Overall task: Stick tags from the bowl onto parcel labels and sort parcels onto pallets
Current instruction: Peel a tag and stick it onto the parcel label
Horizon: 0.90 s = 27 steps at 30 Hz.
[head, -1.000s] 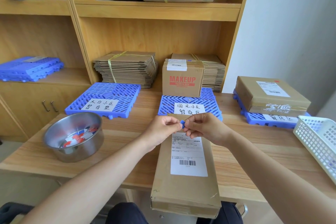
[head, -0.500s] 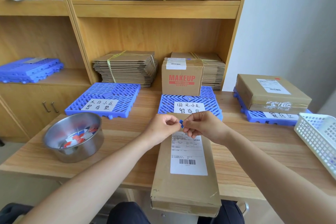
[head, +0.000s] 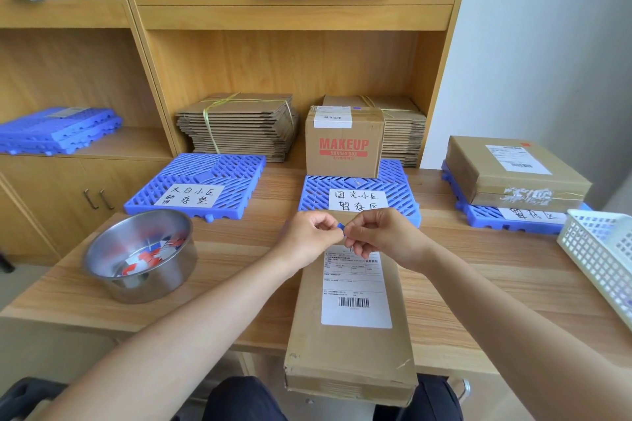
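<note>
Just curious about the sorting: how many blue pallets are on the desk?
3: left pallet behind the bowl, middle pallet under the MAKEUP box, right pallet under a flat parcel, partly hidden.

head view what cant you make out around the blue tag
Head view:
- blue tag: mostly hidden by left hand and right hand pinching it
- shipping label on long parcel: top covered by right hand, print too small
- white basket: cut off at right edge
</note>
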Each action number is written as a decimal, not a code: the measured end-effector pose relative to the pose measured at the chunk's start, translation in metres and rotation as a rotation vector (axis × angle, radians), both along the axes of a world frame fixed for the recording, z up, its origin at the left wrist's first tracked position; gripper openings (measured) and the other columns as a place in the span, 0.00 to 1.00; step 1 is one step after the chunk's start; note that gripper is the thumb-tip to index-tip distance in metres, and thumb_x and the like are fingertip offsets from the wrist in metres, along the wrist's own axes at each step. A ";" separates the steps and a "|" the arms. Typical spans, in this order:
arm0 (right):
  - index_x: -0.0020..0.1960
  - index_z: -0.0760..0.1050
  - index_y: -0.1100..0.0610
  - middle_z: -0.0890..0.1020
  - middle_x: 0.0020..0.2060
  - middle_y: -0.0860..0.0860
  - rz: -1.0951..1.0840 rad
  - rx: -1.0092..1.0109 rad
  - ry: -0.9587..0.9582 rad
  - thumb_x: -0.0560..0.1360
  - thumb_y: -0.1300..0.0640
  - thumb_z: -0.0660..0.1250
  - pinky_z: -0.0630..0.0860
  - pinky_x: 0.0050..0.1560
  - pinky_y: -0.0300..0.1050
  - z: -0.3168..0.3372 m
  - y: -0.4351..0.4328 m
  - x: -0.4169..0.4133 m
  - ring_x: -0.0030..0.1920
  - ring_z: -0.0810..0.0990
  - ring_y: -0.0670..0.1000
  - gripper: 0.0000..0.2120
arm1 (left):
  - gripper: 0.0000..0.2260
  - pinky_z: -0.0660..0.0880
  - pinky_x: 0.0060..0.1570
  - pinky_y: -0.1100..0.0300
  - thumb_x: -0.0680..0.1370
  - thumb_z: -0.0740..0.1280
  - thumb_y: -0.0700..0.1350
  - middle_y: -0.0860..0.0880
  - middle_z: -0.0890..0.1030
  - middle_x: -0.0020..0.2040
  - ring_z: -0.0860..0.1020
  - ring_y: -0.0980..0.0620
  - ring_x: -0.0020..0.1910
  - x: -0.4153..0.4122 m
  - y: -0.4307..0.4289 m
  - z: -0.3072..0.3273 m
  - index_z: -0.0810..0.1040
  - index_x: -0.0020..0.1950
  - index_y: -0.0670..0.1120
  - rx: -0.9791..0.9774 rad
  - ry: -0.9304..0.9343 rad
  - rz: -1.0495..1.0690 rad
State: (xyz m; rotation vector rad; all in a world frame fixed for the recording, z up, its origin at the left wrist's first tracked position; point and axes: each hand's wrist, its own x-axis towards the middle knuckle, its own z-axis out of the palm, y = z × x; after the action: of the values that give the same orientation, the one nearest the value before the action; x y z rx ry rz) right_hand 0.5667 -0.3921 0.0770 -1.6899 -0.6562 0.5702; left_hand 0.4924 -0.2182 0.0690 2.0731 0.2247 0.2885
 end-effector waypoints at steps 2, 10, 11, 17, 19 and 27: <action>0.48 0.81 0.67 0.84 0.39 0.60 -0.001 0.009 0.001 0.78 0.62 0.70 0.78 0.38 0.42 0.000 0.001 0.000 0.35 0.80 0.51 0.06 | 0.03 0.73 0.44 0.59 0.71 0.72 0.46 0.53 0.81 0.35 0.75 0.59 0.37 0.000 0.000 0.001 0.82 0.38 0.48 0.001 0.000 0.001; 0.47 0.81 0.65 0.84 0.40 0.60 0.013 0.040 0.017 0.78 0.62 0.70 0.76 0.36 0.42 -0.003 0.003 0.000 0.35 0.78 0.51 0.05 | 0.03 0.70 0.42 0.61 0.71 0.72 0.44 0.59 0.77 0.31 0.72 0.60 0.34 -0.002 0.000 0.001 0.82 0.37 0.48 -0.014 -0.012 0.014; 0.47 0.81 0.65 0.84 0.40 0.60 0.015 0.041 0.015 0.79 0.62 0.70 0.76 0.36 0.42 -0.004 0.003 0.000 0.35 0.78 0.52 0.05 | 0.03 0.70 0.42 0.61 0.71 0.72 0.44 0.59 0.77 0.32 0.73 0.60 0.35 -0.002 0.000 0.001 0.82 0.37 0.48 -0.023 -0.013 0.014; 0.47 0.80 0.66 0.83 0.38 0.60 0.007 0.076 -0.014 0.79 0.63 0.69 0.75 0.34 0.41 -0.004 0.002 -0.003 0.34 0.77 0.51 0.05 | 0.04 0.71 0.44 0.59 0.70 0.71 0.46 0.59 0.79 0.33 0.74 0.59 0.36 0.000 -0.001 -0.002 0.81 0.35 0.51 -0.091 -0.023 0.013; 0.47 0.80 0.65 0.83 0.38 0.59 0.008 0.083 -0.016 0.79 0.63 0.69 0.74 0.34 0.41 -0.003 0.002 -0.004 0.33 0.77 0.51 0.05 | 0.07 0.69 0.42 0.60 0.71 0.71 0.45 0.59 0.77 0.31 0.73 0.59 0.34 0.000 -0.002 -0.002 0.80 0.33 0.52 -0.101 -0.030 0.022; 0.48 0.80 0.67 0.83 0.38 0.58 -0.040 0.106 0.070 0.78 0.61 0.70 0.73 0.34 0.43 -0.006 -0.005 0.006 0.33 0.76 0.51 0.07 | 0.04 0.69 0.49 0.66 0.78 0.69 0.40 0.52 0.86 0.43 0.80 0.65 0.43 -0.006 0.001 0.002 0.85 0.46 0.43 -0.292 0.005 -0.076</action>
State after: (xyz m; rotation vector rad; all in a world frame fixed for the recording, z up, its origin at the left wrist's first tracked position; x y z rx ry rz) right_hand 0.5722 -0.3968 0.0714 -1.5739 -0.5913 0.5545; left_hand 0.4861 -0.2171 0.0712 1.7892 0.1790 0.1922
